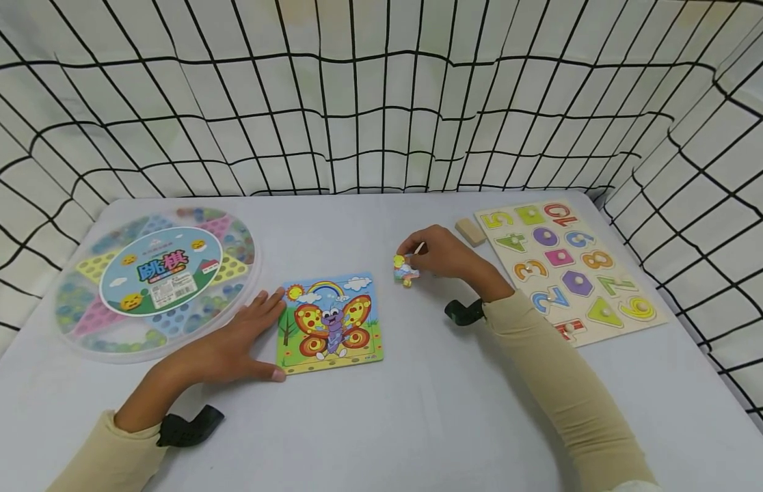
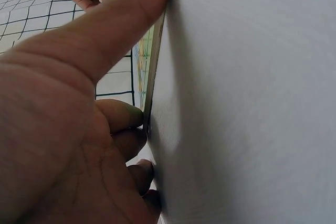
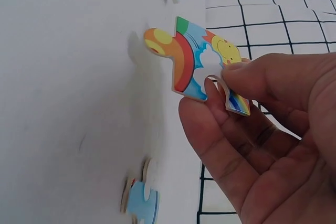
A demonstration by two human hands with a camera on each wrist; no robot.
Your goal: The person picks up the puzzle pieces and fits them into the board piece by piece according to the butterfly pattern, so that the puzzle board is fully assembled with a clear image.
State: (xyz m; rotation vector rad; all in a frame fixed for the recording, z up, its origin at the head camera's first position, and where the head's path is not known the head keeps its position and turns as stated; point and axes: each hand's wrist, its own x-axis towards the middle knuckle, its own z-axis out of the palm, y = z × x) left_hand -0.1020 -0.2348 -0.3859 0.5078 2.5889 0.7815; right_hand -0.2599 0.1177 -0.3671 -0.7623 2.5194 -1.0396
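My right hand [image 1: 446,253] pinches a small jigsaw piece [image 3: 191,59] between thumb and fingers, over the table to the right of the butterfly puzzle. The piece shows a yellow smiling sun, a white cloud and a knob on one side. My left hand [image 1: 234,345] lies against the left edge of the square butterfly puzzle [image 1: 332,324], with the thumb at its near corner and the fingertips by its far corner. In the left wrist view the fingertips [image 2: 128,116] touch the puzzle's thin side.
A round Chinese checkers set [image 1: 172,273] in a clear case lies at the left. On the right is a wooden number-and-shape board [image 1: 556,256], with a tan block [image 1: 470,231] beside it. Light-blue jigsaw pieces [image 3: 144,198] show low in the right wrist view. Black netting surrounds the table.
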